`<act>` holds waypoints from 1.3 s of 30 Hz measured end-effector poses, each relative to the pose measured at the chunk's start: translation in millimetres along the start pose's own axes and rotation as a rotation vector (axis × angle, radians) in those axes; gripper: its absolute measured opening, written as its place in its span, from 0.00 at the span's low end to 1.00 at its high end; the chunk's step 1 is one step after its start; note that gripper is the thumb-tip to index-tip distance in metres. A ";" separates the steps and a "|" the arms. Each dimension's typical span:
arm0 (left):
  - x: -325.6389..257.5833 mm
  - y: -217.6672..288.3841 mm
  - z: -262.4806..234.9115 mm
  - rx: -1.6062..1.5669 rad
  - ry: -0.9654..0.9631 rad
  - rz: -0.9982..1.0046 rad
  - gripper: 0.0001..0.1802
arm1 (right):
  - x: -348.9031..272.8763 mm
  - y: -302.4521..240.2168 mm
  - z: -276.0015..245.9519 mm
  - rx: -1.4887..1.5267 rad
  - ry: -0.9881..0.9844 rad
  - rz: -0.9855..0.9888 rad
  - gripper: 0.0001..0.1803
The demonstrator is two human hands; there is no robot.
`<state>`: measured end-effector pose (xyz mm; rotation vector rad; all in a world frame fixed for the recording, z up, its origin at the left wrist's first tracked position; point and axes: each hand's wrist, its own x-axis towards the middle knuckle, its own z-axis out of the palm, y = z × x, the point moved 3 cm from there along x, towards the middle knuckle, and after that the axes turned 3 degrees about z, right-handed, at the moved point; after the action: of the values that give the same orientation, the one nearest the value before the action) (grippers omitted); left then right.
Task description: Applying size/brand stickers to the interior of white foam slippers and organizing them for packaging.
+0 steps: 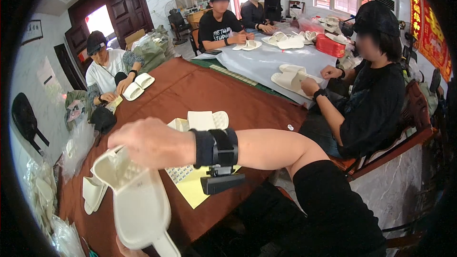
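Head view: the right hand (143,142) reaches across to the left, its fingers curled over the upper edge of a cream-white slipper (135,200), gripping it so the sole's underside tilts up toward the camera. A black wrist strap (216,147) with a small dark device hangs from that forearm. The left hand (126,250) barely shows at the lower edge beneath the slipper, apparently propping its near end; how far its fingers are closed I cannot tell. The slipper is held in the air over the near left part of the brown table (200,90), likely lifted for a closer look. Just beyond it on the table lie a yellow sheet (195,188), another pale slipper (208,120) and, at the left edge, a further one (93,194). Farther off, other people sit around the table handling similar white slippers.
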<state>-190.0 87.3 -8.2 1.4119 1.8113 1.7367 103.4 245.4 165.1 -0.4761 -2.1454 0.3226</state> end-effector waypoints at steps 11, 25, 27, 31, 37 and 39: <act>-2.0 -11.8 -5.0 -0.052 0.007 -0.129 0.13 | -12.5 112.1 -116.1 0.215 0.604 0.461 0.12; -1.9 -21.6 -1.0 -0.058 0.041 -0.112 0.07 | -117.8 173.5 -165.0 0.178 0.529 0.808 0.28; -1.4 -18.5 0.3 -0.032 -0.009 -0.120 0.07 | -127.4 176.4 -156.6 0.202 0.533 0.840 0.26; 7.7 -1.2 -1.4 -0.046 -0.172 -0.154 0.09 | -134.8 167.6 -135.8 0.321 0.449 0.853 0.21; 33.7 71.7 -4.1 0.100 -0.132 0.019 0.09 | -124.4 144.3 -116.3 0.397 0.309 0.786 0.16; 23.7 108.5 -6.1 0.061 -0.055 0.213 0.10 | -123.3 137.7 -108.3 0.414 0.248 0.746 0.17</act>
<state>-157.5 81.3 97.9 1.7146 1.7545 1.7338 287.4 319.0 83.9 -0.9985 -1.5329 1.0362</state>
